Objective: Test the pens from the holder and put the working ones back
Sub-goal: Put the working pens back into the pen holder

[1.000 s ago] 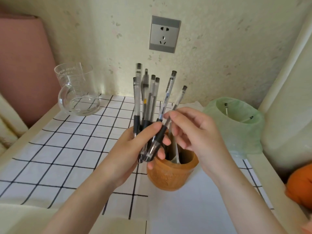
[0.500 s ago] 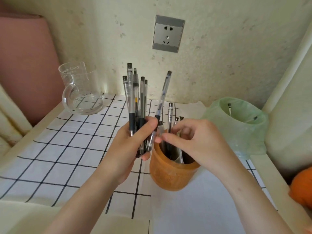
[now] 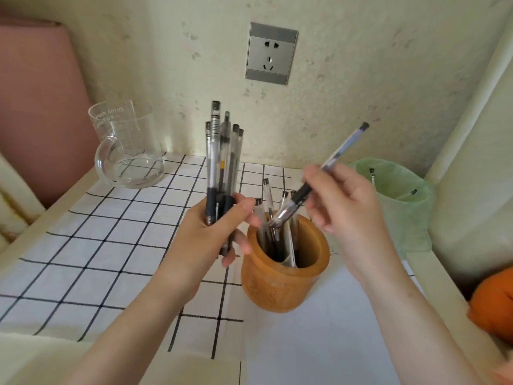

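Right hand (image 3: 347,207) raised pen (image 3: 336,154), left hand (image 3: 208,237) grips pens (image 3: 222,159), checked cloth (image 3: 111,245) (socket (image 3: 270,54))

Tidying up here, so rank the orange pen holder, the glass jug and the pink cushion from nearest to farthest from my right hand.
1. Orange pen holder, just below the right hand.
2. Glass jug, back left.
3. Pink cushion, far left.
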The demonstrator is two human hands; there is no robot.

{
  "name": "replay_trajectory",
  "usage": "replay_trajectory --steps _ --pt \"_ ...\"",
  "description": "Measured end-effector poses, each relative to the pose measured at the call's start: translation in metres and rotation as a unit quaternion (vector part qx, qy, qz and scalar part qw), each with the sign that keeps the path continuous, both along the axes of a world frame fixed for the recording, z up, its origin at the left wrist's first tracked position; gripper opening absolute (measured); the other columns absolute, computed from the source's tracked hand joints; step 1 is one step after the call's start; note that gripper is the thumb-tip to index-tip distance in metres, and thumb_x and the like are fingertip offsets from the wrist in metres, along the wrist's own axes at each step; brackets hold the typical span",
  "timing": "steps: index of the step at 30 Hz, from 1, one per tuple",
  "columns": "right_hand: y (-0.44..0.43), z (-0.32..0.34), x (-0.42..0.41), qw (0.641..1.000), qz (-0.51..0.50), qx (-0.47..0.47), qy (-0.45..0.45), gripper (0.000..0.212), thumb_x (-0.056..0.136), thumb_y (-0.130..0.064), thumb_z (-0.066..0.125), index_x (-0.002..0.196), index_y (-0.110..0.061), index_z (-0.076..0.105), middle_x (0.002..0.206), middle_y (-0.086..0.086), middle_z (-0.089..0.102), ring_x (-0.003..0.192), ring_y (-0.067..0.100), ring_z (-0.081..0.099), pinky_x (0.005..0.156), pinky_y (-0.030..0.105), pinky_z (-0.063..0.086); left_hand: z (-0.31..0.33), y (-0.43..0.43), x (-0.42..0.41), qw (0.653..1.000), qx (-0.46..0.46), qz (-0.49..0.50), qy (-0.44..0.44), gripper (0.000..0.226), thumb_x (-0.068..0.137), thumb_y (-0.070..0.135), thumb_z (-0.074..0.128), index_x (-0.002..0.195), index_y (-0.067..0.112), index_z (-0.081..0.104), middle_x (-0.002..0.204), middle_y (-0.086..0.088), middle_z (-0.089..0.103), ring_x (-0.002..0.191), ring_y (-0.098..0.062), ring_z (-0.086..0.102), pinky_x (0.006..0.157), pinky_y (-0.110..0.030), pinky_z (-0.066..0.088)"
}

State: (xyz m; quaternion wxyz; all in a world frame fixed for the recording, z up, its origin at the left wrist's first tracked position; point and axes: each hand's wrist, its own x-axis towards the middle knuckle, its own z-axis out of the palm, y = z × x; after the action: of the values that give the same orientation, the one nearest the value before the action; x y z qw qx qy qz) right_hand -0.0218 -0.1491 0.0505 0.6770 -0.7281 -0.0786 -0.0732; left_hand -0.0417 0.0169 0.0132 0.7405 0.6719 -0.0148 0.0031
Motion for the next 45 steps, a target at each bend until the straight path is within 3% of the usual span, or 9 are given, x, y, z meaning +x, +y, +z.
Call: replay_trajectory --steps 5,10,13,17,21,26,33,39,45 --pt "-0.03 -0.003 0.009 0.96 -0.028 -0.276 0.035 0.015 0.089 -0.026 0.061 0.078 -0.017 0.064 0.057 -0.005 0.058 0.05 0.004 0.05 0.058 0.024 0.042 -0.001 -0.001 0.001 0.999 -0.039 -0.003 0.013 0.043 0.08 0.039 0.056 0.1 0.002 0.057 0.056 0.003 0.041 0.039 -0.008 0.032 0.037 -0.017 0.027" --pt "-0.03 -0.006 0.004 0.918 -0.044 -0.393 0.045 0.032 0.081 -0.054 0.061 0.081 -0.023 0.066 0.064 0.0 0.061 0.056 0.007 0.054 0.052 0.021 0.037 -0.002 -0.006 -0.001 0.999 -0.043 -0.032 -0.004 0.036 0.086 0.043 0.049 0.078 0.008 0.054 0.06 -0.009 0.04 0.041 -0.011 0.032 0.039 -0.019 0.024" --pt "-0.03 -0.001 0.004 0.937 -0.111 -0.33 -0.035 0.029 0.085 -0.053 0.055 0.084 -0.024 0.064 0.06 -0.003 0.059 0.052 0.005 0.051 0.051 0.016 0.037 -0.001 -0.005 -0.001 0.996 -0.074 -0.054 -0.013 0.032 0.09 0.035 0.047 0.091 0.005 0.056 0.063 -0.004 0.049 0.043 -0.012 0.038 0.038 -0.02 0.026" --pt "-0.013 0.001 0.001 0.983 -0.058 -0.173 -0.036 0.029 0.085 -0.049 0.056 0.094 -0.024 0.066 0.057 -0.003 0.053 0.045 0.002 0.045 0.056 0.021 0.037 -0.001 -0.003 -0.002 0.992 -0.079 -0.097 -0.021 0.029 0.092 0.028 0.047 0.1 0.005 0.061 0.067 -0.002 0.053 0.05 -0.011 0.043 0.038 -0.019 0.032" --pt "0.003 0.005 -0.007 0.992 0.008 -0.124 -0.035 0.027 0.079 -0.052 0.056 0.09 -0.029 0.064 0.053 -0.009 0.048 0.045 0.002 0.043 0.048 0.012 0.036 -0.002 -0.002 -0.003 0.989 -0.045 -0.139 -0.031 0.032 0.091 0.034 0.05 0.097 0.005 0.065 0.07 -0.01 0.054 0.05 -0.014 0.041 0.039 -0.02 0.031" --pt "0.017 0.002 -0.011 0.994 0.098 -0.031 0.025 0.009 0.089 -0.024 0.06 0.091 -0.015 0.06 0.041 -0.012 0.048 0.035 0.001 0.042 0.04 0.008 0.03 -0.001 -0.001 -0.005 0.983 0.008 -0.181 -0.025 0.043 0.089 0.044 0.041 0.078 0.01 0.065 0.053 -0.008 0.05 0.04 -0.015 0.037 0.042 -0.017 0.034" --pt "0.013 -0.002 -0.003 0.999 0.028 0.033 -0.008 0.014 0.098 -0.015 0.044 0.085 -0.015 0.048 0.055 -0.009 0.04 0.042 0.002 0.037 0.041 0.01 0.031 0.003 0.002 -0.003 0.996 -0.06 -0.067 0.021 0.03 0.089 0.031 0.045 0.097 0.011 0.066 0.084 -0.01 0.074 0.069 -0.019 0.071 0.046 -0.022 0.053" --pt "0.007 -0.001 0.001 0.997 -0.02 0.005 -0.069 0.018 0.098 -0.01 0.042 0.083 -0.019 0.048 0.056 -0.007 0.04 0.046 0.005 0.036 0.043 0.017 0.032 -0.001 0.001 -0.001 0.998 0.008 0.059 -0.003 0.025 0.094 0.028 0.046 0.087 0.013 0.064 0.073 -0.001 0.072 0.05 -0.014 0.063 0.036 -0.02 0.041" --pt "0.011 -0.009 -0.003 0.961 0.037 -0.253 -0.106 0.009 0.097 -0.027 0.045 0.089 -0.024 0.048 0.056 -0.008 0.049 0.045 0.009 0.044 0.045 0.027 0.042 -0.007 0.001 0.004 0.991 0.068 0.109 -0.029 0.015 0.089 0.033 0.054 0.089 0.03 0.069 0.063 0.008 0.064 0.042 -0.003 0.044 0.041 -0.013 0.035"
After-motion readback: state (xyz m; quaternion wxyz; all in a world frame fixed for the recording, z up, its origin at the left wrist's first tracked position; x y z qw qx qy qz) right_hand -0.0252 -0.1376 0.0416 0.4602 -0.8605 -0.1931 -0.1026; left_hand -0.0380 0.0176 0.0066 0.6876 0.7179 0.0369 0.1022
